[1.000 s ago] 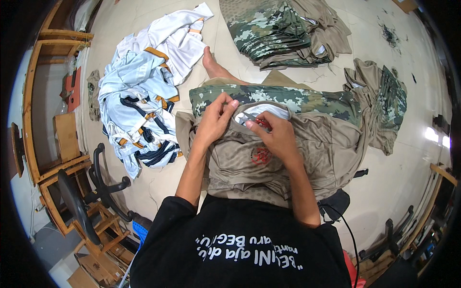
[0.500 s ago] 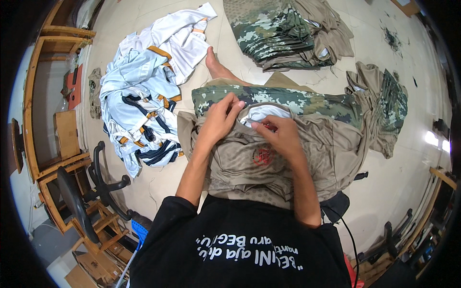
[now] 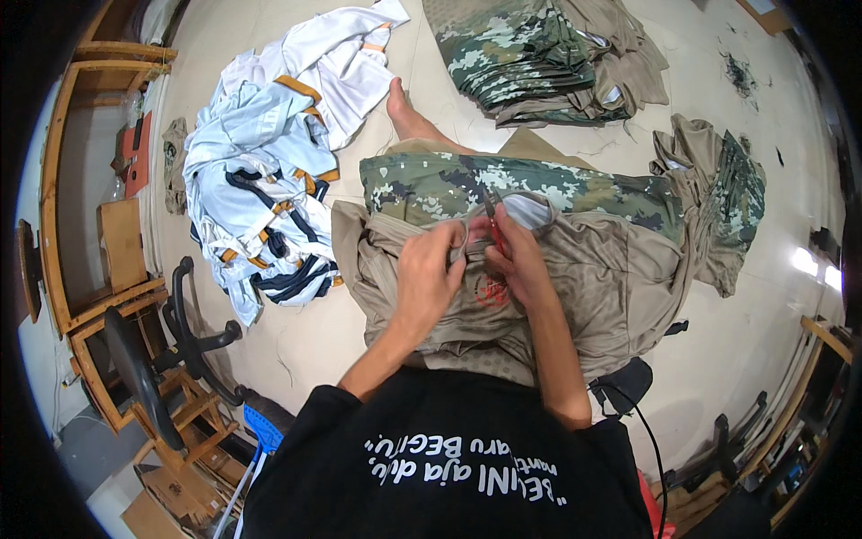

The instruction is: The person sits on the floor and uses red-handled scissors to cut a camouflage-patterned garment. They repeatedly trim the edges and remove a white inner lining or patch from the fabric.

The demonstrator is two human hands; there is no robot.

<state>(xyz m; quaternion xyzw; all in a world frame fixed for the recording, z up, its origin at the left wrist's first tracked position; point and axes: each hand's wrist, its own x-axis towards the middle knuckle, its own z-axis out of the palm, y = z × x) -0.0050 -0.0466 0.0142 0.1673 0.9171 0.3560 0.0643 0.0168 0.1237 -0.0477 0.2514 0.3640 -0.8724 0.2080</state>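
Your 2 hands are close together over a brown shirt [image 3: 611, 283] spread across the centre of the frame, a red emblem on its front. Your left hand [image 3: 431, 272] pinches the neckline at its left edge; your right hand [image 3: 526, 268] is curled around small red-handled scissors [image 3: 498, 235], blades angled toward the top of the frame. Whether the blades touch cloth, you cannot tell. Green camouflage fabric [image 3: 611, 189] runs just above the neckline. White and light-blue garments [image 3: 256, 135] heap at upper left, while a camouflage-and-brown stack [image 3: 521, 67] lies at upper centre.
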